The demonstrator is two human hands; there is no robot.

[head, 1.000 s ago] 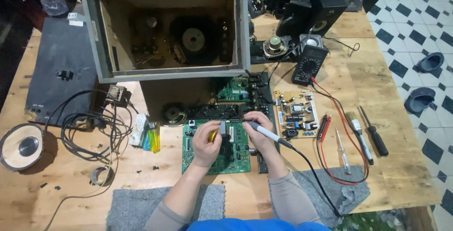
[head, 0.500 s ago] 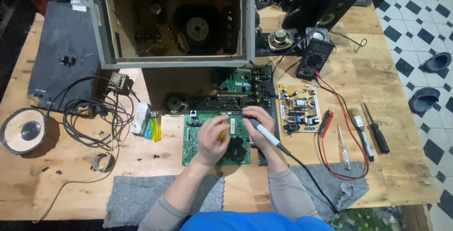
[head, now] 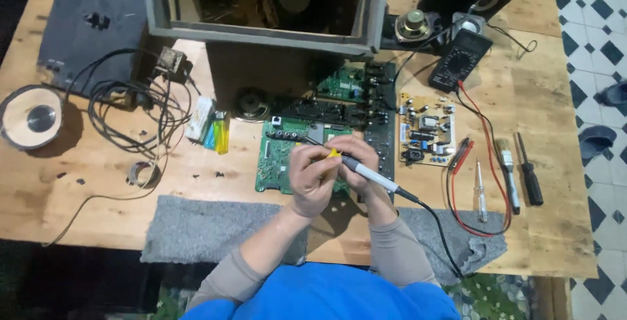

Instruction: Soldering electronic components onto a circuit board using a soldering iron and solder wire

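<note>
Seen from above: wooden workbench (head: 85, 183) with grey cloth (head: 215, 228) at the near edge. Both hands together over a green circuit board (head: 277, 160). Left hand (head: 312, 179) closed around a small yellow thing (head: 334, 154), kind not clear. Right hand (head: 359, 157) gripping a soldering iron (head: 372, 176), thin tip pointing up-left over the board, black cable running back across the cloth. Behind the board, an open speaker cabinet (head: 261, 29). To the right, a beige circuit board (head: 428, 138), a black multimeter (head: 460, 59) with red and black leads, then a tester screwdriver (head: 480, 189), a brush (head: 508, 170), a black screwdriver (head: 529, 176). To the left, two lighters (head: 219, 134), tangled black wires (head: 130, 114), a solder roll (head: 29, 117).
</note>
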